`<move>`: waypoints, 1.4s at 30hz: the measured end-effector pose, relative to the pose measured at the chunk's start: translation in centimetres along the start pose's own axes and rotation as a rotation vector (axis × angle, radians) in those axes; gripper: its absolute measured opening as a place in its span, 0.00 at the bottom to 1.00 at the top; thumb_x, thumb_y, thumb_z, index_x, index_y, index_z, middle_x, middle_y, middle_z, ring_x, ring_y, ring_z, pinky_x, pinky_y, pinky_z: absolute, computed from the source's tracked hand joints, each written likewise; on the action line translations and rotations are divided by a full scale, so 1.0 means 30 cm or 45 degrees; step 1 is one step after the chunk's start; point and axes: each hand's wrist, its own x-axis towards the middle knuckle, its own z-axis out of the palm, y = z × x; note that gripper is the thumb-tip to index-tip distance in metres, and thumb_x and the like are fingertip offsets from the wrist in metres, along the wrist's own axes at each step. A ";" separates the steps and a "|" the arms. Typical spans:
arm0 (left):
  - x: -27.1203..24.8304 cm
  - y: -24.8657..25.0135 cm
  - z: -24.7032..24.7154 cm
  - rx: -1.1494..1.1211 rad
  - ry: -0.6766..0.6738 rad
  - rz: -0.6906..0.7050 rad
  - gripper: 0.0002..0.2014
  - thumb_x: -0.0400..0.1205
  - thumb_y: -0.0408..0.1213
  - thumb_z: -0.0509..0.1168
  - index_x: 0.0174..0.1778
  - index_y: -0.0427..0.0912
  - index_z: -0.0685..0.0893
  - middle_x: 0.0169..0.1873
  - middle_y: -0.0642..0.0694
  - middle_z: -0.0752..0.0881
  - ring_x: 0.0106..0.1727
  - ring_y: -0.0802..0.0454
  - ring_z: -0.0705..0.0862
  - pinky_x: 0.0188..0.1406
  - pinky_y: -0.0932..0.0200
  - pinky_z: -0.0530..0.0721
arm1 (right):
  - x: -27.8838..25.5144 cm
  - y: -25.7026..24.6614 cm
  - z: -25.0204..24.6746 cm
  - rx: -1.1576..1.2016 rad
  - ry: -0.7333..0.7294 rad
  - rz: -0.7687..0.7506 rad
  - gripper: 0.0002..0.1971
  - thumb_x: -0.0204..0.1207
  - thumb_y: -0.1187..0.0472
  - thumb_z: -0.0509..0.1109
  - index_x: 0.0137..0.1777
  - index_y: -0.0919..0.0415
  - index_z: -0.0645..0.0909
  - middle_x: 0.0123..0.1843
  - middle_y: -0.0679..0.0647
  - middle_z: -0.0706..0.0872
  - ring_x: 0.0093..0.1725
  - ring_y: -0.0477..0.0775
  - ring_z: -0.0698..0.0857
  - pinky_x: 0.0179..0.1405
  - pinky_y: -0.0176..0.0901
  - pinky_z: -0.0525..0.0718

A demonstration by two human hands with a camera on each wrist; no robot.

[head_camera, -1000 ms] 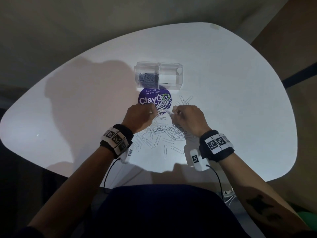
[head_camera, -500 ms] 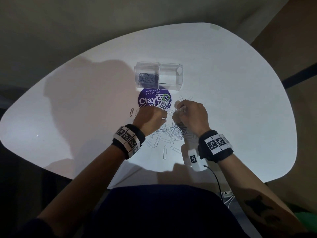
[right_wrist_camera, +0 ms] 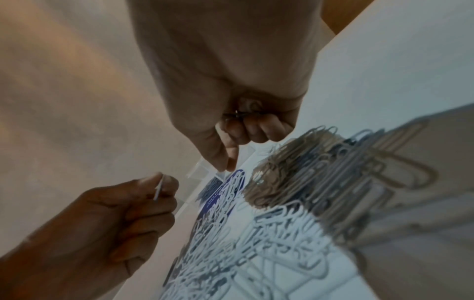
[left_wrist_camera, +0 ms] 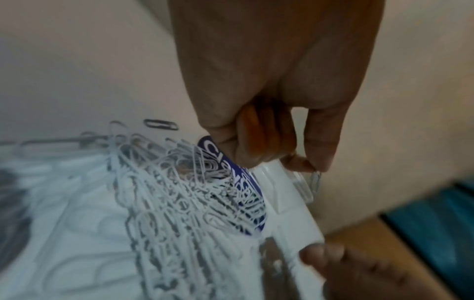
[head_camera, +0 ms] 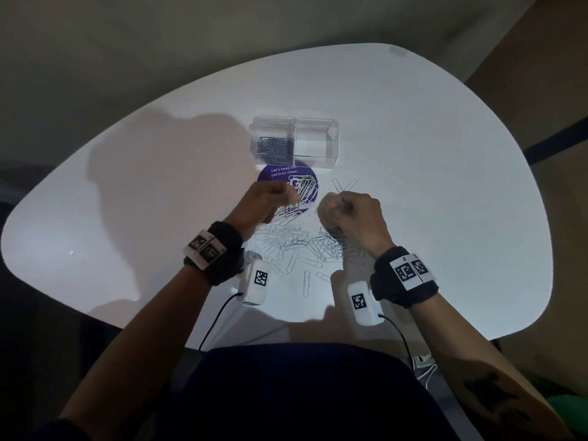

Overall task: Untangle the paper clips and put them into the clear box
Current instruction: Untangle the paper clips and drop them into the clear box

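Loose silver paper clips [head_camera: 296,246] lie in a tangled pile on the white table [head_camera: 429,148]; the same pile [left_wrist_camera: 184,192] fills the left wrist view. The clear box [head_camera: 315,143] stands behind the pile, and its left compartment holds several clips [head_camera: 274,148]. My left hand [head_camera: 294,196] hovers over the pile's far edge and pinches a single clip [left_wrist_camera: 316,181] between thumb and forefinger. My right hand [head_camera: 331,202] is a fist beside it, fingers curled round a clump of clips [right_wrist_camera: 236,115]. The two hands are apart.
A round purple sticker [head_camera: 280,175] lies on the table between the box and the pile, partly under clips. A few stray clips [head_camera: 345,186] lie right of it. White wrist cameras with cables [head_camera: 256,281] hang near the front edge. The table's sides are bare.
The hands met over the pile and have now drawn apart. My left hand has lifted a little toward the box with one clip; my right fist has risen.
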 end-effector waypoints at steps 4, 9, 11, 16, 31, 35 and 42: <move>-0.020 -0.014 -0.074 -0.551 -0.053 -0.213 0.09 0.79 0.34 0.63 0.34 0.47 0.73 0.23 0.54 0.64 0.21 0.58 0.57 0.15 0.68 0.58 | -0.004 -0.034 0.015 0.131 -0.026 -0.070 0.13 0.74 0.67 0.72 0.31 0.53 0.81 0.22 0.38 0.78 0.27 0.31 0.77 0.30 0.23 0.69; -0.054 -0.016 -0.137 -0.710 0.117 -0.293 0.07 0.78 0.34 0.56 0.37 0.40 0.76 0.31 0.43 0.81 0.25 0.52 0.72 0.22 0.63 0.68 | 0.007 -0.034 0.033 0.178 -0.052 -0.078 0.03 0.75 0.62 0.75 0.42 0.60 0.89 0.26 0.40 0.75 0.24 0.36 0.73 0.29 0.29 0.67; -0.051 -0.024 -0.168 -0.702 0.233 -0.286 0.08 0.77 0.35 0.53 0.33 0.42 0.74 0.28 0.42 0.80 0.25 0.50 0.72 0.25 0.61 0.67 | 0.009 -0.025 0.035 0.155 -0.045 -0.075 0.03 0.76 0.61 0.75 0.40 0.56 0.88 0.28 0.41 0.77 0.27 0.38 0.73 0.32 0.31 0.69; -0.050 -0.035 -0.199 -0.439 0.450 -0.277 0.09 0.72 0.36 0.54 0.27 0.42 0.75 0.19 0.49 0.69 0.20 0.53 0.60 0.22 0.65 0.59 | 0.006 -0.009 0.036 0.066 -0.040 -0.098 0.04 0.76 0.63 0.73 0.40 0.55 0.85 0.27 0.41 0.75 0.29 0.39 0.72 0.31 0.31 0.68; -0.062 -0.126 -0.106 1.250 0.743 -0.110 0.08 0.79 0.40 0.65 0.45 0.39 0.87 0.39 0.41 0.88 0.41 0.40 0.84 0.37 0.55 0.72 | 0.068 -0.065 0.103 -0.296 -0.020 -0.387 0.08 0.74 0.61 0.74 0.51 0.52 0.91 0.49 0.50 0.92 0.45 0.51 0.87 0.45 0.42 0.82; -0.052 -0.118 -0.110 0.952 0.620 -0.172 0.13 0.76 0.44 0.64 0.36 0.36 0.82 0.32 0.43 0.85 0.33 0.48 0.77 0.35 0.56 0.71 | 0.076 -0.100 0.135 -0.368 -0.064 -0.468 0.08 0.73 0.59 0.74 0.51 0.53 0.90 0.52 0.50 0.92 0.50 0.55 0.88 0.49 0.48 0.84; -0.081 -0.082 -0.127 -0.250 0.485 -0.168 0.04 0.66 0.36 0.56 0.27 0.43 0.68 0.18 0.44 0.72 0.18 0.54 0.57 0.23 0.65 0.53 | 0.086 -0.130 0.161 -0.420 -0.152 -0.469 0.05 0.72 0.62 0.72 0.38 0.52 0.86 0.42 0.46 0.89 0.44 0.51 0.86 0.46 0.52 0.86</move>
